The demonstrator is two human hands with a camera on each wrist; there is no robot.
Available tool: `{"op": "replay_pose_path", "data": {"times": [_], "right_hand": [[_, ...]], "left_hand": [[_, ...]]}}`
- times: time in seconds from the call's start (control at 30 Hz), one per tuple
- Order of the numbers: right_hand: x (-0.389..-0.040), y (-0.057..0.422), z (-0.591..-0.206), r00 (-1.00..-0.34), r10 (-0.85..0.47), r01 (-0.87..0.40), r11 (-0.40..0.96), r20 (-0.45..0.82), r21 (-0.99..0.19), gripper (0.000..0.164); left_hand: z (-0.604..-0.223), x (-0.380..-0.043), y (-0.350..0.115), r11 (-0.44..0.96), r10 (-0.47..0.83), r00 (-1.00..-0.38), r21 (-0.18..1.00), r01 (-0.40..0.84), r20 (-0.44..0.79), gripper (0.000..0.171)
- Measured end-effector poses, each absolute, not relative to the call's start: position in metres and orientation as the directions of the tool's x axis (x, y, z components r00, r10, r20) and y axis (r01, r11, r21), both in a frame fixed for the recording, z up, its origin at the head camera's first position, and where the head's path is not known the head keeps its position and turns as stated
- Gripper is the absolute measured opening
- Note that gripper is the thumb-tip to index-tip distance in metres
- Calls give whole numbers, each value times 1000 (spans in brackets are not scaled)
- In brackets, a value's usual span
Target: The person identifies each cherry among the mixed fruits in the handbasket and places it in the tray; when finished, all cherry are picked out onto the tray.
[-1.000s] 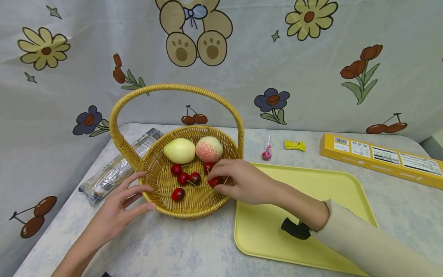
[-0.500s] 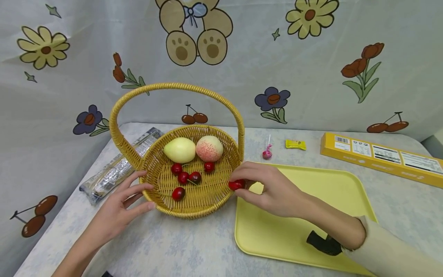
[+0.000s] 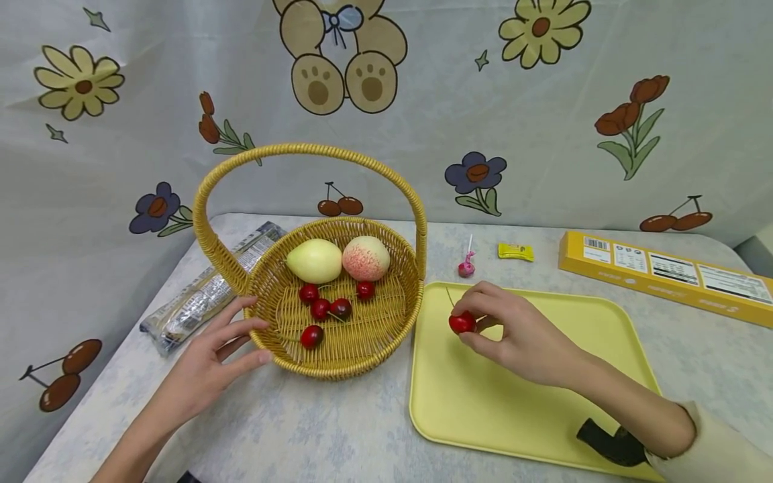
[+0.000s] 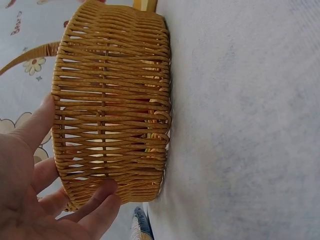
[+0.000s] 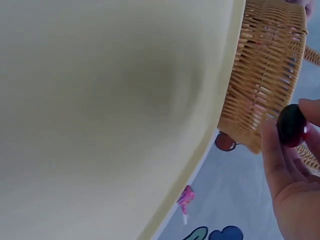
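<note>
Between thumb and fingertips my right hand [image 3: 525,337] pinches a dark red cherry [image 3: 461,323] over the left part of the yellow tray [image 3: 483,416]; its thin stem points up. The right wrist view shows the same cherry [image 5: 291,126] at the fingertips, above the tray surface. My left hand [image 3: 202,369] touches the left side of the wicker basket [image 3: 338,371] with spread, relaxed fingers. In the left wrist view these fingers lie against the woven wall [image 4: 110,105]. Inside the basket are a pale yellow pear [image 3: 314,261], a pink-speckled peach [image 3: 366,258] and several cherries [image 3: 311,337].
A tall handle [image 3: 311,149] arches over the basket. Silver packets [image 3: 205,295] lie behind its left side. Beyond the tray are a pink lollipop [image 3: 466,268], a yellow wrapped candy [image 3: 515,252] and a long yellow box [image 3: 664,275]. A printed curtain [image 3: 423,134] hangs behind.
My right hand has lifted a cherry out of the basket and carried it right, across the rim, to above the tray. My left hand has stayed at the basket.
</note>
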State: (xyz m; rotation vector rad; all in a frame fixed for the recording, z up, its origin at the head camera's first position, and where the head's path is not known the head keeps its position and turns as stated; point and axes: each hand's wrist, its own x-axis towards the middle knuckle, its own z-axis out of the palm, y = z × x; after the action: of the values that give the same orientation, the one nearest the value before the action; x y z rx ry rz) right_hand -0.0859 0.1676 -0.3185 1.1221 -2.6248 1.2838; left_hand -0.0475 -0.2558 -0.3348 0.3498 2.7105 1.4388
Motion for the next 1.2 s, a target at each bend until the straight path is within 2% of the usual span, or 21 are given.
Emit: {"op": "replay_pose_path", "data": {"times": [0.2,0.43,1.2], "right_hand": [[-92,178,-327,-799,-586,-513,545,137,-664,22],[-102,183,-340,-805,-590,-498,604,72,-622,20],[-103,180,-348,-782,-619,-559,641,76,-526,14]], "left_hand": [[-335,-47,-255,536,220,-974,826,173,62,37],[-336,-47,-255,529,221,-972,827,189,80,36],[-339,-47,-256,524,227,-970,828,198,88,35]]}}
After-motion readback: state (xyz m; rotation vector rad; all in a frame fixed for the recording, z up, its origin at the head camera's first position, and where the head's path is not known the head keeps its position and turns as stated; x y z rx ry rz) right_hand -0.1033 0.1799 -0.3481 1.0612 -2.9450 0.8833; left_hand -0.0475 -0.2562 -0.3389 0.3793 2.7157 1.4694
